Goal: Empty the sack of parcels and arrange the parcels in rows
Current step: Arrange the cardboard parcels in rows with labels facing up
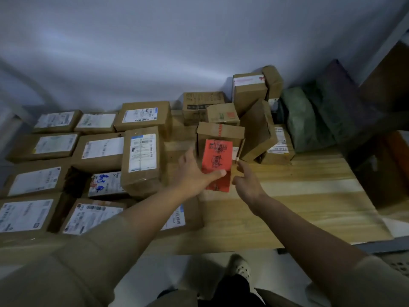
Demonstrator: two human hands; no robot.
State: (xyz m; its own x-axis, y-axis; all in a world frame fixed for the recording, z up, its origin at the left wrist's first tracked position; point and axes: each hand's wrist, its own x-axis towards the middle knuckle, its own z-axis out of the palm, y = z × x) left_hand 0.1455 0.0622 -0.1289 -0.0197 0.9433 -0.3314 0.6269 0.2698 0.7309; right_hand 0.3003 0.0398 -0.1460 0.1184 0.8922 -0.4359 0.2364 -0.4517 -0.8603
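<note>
A small red parcel (217, 158) with black print is held above the wooden table (298, 196), near its middle. My left hand (194, 173) grips the parcel's lower left side, thumb across its front. Just to the right of the parcel, my right hand (246, 180) has its fingers apart and holds nothing. Brown cardboard parcels with white labels lie in rows (66, 156) across the left half of the table. Behind the red parcel, a loose pile of brown boxes (239, 116) leans at odd angles. No sack is clearly seen.
A grey wall runs behind the table. At the back right lie dark green and purple soft bags (309, 120). A dark shelf or boxes (387, 151) stand at the far right. My foot in a light shoe (241, 267) is on the pale floor below the table's front edge.
</note>
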